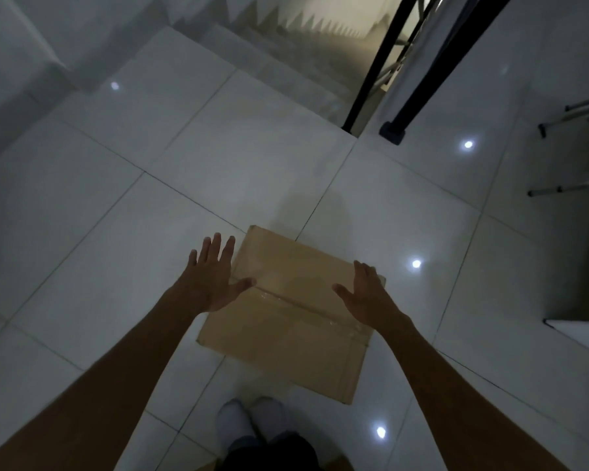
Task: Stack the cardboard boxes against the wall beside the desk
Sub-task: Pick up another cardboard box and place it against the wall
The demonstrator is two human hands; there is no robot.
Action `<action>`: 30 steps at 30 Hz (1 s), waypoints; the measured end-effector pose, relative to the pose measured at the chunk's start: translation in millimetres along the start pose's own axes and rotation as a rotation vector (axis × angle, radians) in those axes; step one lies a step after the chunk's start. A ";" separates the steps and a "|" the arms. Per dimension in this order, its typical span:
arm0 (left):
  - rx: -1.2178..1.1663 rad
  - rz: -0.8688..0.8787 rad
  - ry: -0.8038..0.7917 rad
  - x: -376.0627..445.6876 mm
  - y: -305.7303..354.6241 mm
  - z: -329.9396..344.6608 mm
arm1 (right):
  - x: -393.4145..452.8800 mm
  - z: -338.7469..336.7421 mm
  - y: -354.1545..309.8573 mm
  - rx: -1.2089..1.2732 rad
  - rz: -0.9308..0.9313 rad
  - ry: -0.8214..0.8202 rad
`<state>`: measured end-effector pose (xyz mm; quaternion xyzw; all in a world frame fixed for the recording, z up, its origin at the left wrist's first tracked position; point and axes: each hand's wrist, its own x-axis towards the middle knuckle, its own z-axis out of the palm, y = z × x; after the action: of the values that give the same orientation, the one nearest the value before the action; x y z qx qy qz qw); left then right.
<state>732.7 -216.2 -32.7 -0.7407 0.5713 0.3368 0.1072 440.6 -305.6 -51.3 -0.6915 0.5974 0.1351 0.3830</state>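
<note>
A brown cardboard box [291,314], its top flaps taped shut, sits on the white tiled floor just in front of my feet. My left hand [215,277] is spread above the box's left edge, fingers apart, thumb over the tape seam. My right hand [364,294] is spread over the box's right side, fingers apart. Neither hand holds anything; whether they touch the box I cannot tell.
A staircase [303,62] drops away ahead, with black railing posts [398,96] at its right. Metal legs [572,188] and a white desk edge [578,326] stand at the right. White walls rise on the left. My white-socked feet [249,419] are below the box.
</note>
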 end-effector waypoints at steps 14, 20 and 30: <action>-0.147 -0.042 -0.006 31.6 21.3 58.0 | -11.5 58.9 97.9 0.199 0.134 0.157; -0.223 -0.104 -0.005 41.5 8.7 84.3 | -3.7 85.2 107.2 0.485 0.257 0.135; -0.354 -0.131 -0.001 52.2 5.7 99.2 | 16.2 118.2 125.1 0.613 0.198 0.217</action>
<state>696.5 -204.6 -138.2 -0.7834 0.4535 0.4249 -0.0026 360.4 -234.7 -187.0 -0.4931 0.7117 -0.0888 0.4925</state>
